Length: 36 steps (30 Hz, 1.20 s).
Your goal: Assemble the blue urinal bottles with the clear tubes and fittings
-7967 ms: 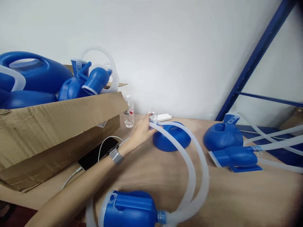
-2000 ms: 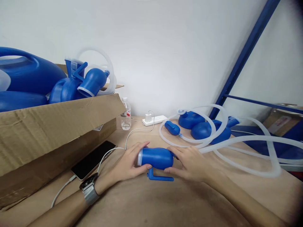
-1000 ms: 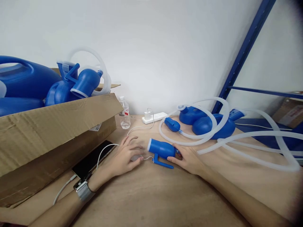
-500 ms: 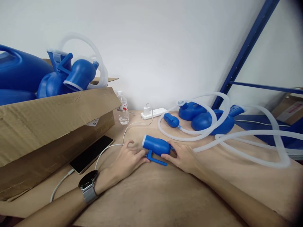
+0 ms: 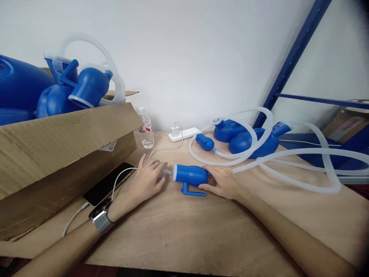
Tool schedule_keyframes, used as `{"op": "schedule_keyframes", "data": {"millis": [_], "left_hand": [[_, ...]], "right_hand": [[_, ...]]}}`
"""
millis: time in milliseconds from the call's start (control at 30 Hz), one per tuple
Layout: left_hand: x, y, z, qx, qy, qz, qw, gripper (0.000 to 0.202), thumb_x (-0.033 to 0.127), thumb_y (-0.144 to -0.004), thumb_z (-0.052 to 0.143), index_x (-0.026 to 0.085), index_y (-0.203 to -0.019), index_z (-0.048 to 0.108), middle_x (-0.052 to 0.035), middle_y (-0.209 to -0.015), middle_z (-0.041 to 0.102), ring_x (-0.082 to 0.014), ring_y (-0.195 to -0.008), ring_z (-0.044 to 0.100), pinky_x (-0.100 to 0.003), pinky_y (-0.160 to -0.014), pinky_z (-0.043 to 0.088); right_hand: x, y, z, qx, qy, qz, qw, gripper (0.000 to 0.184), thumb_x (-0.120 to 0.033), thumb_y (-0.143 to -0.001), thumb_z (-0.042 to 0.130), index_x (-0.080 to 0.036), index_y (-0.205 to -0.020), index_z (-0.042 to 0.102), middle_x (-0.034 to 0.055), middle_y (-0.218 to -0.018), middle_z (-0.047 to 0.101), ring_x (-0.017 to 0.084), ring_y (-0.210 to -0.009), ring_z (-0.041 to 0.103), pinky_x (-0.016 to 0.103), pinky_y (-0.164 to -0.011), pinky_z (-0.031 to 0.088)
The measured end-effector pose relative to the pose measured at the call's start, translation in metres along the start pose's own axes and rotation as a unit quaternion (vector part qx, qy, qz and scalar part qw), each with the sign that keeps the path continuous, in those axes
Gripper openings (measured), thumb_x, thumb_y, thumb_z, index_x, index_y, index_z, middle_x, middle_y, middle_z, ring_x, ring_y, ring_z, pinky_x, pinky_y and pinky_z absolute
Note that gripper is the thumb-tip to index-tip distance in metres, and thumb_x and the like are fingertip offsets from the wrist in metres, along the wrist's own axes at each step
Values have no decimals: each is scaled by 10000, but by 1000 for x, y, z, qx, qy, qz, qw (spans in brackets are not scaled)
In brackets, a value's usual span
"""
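A blue plastic urinal head with a white rim lies on its side on the table, its mouth facing left. My right hand is wrapped around its narrow right end, where a translucent hose leads away. Under the body a blue L-shaped handle sticks out to the right. Just left of the mouth, my left hand has its thumb and fingers around a clear curved piece. Part of this piece is hidden by the fingers.
An open cardboard box of blue urinals stands at left. Beside it are a phone, a charging cable and a water bottle. A power strip sits by the wall. More blue urinals with coiled hoses lie at right, near a blue rack.
My left hand has moved off the blue handle to the left, and the clear curved piece now shows at its fingers. My right hand stays on the urinal head. The camera view has shifted slightly.
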<state>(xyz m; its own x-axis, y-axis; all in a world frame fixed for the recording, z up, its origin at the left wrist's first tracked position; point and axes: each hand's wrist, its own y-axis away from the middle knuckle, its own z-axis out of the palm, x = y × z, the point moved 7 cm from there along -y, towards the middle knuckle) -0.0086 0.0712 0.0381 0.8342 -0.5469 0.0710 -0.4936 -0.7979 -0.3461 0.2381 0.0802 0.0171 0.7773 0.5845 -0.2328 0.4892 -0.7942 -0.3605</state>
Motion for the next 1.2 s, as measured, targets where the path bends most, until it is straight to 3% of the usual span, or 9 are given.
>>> {"op": "schedule_keyframes", "data": {"millis": [133, 200, 333, 467, 600, 700, 933, 1133, 1200], "left_hand": [[17, -9, -7, -28, 8, 61, 998, 759, 231, -877, 587, 107, -1591, 363, -216, -1573, 522, -405, -1496, 427, -762, -1254, 40], [28, -15, -8, -45, 66, 83, 993, 809, 302, -909, 616, 119, -1630, 299, -204, -1610, 481, -388, -1514, 411, -705, -1283, 133], [33, -31, -7, -6, 225, 52, 973, 720, 419, -932, 682, 165, -1565, 451, -194, -1542, 554, -352, -1414, 540, -556, -1174, 469], [23, -39, 3, 29, 408, -37, 912, 686, 418, -758, 873, 171, -1359, 654, -165, -1359, 687, -317, -1140, 716, -461, -910, 652], [19, -33, 8, 47, 488, -111, 865, 720, 424, -622, 967, 156, -1245, 725, -144, -1241, 756, -300, -1017, 769, -474, -923, 658], [21, -23, 6, 66, 486, -132, 862, 737, 416, -591, 986, 153, -1235, 744, -143, -1212, 773, -314, -1044, 767, -480, -929, 657], [26, -12, 13, 15, 513, -180, 839, 715, 435, -584, 988, 157, -1199, 752, -114, -1029, 822, -316, -970, 793, -469, -898, 663], [30, -13, 12, 15, 514, -159, 843, 677, 422, -619, 975, 187, -1193, 704, -91, -1064, 797, -295, -1011, 770, -458, -928, 637], [30, -13, 10, 45, 509, -134, 849, 632, 406, -647, 961, 197, -1164, 665, -78, -1109, 760, -274, -1046, 744, -440, -941, 618]], "right_hand": [[8, 2, -4, 69, 12, -25, 997, 678, -738, -934, 565, -175, -1303, 644, 167, -1160, 776, 365, -1027, 740, 461, -841, 555], [9, 2, -4, 92, 13, -42, 995, 692, -749, -924, 574, -173, -1300, 651, 181, -1224, 761, 387, -1087, 727, 504, -904, 560], [14, 3, -4, 109, 8, -64, 992, 719, -738, -916, 597, -178, -1366, 625, 182, -1306, 731, 401, -1182, 691, 555, -999, 537], [16, 6, -11, 117, 8, -72, 991, 695, -679, -961, 571, -172, -1438, 568, 183, -1380, 691, 387, -1261, 652, 560, -1044, 511], [-4, 8, -16, 136, 45, -110, 984, 840, -728, -900, 628, -155, -1501, 508, 212, -1436, 638, 414, -1315, 603, 621, -1112, 437], [-18, 6, -13, 128, 17, -88, 988, 1012, -789, -732, 763, -178, -1500, 512, 201, -1411, 654, 404, -1234, 660, 555, -1016, 534], [-16, 3, -10, 84, -21, 4, 996, 697, -740, -776, 735, -234, -1254, 691, 97, -1087, 803, 326, -927, 774, 414, -768, 592], [-17, 6, -16, 124, -5, -13, 992, 726, -749, -787, 728, -210, -1273, 695, 121, -1152, 798, 332, -963, 779, 409, -782, 595], [-17, 6, -16, 142, 10, -14, 990, 749, -760, -790, 722, -200, -1287, 693, 138, -1181, 790, 338, -967, 779, 412, -783, 599]]}}
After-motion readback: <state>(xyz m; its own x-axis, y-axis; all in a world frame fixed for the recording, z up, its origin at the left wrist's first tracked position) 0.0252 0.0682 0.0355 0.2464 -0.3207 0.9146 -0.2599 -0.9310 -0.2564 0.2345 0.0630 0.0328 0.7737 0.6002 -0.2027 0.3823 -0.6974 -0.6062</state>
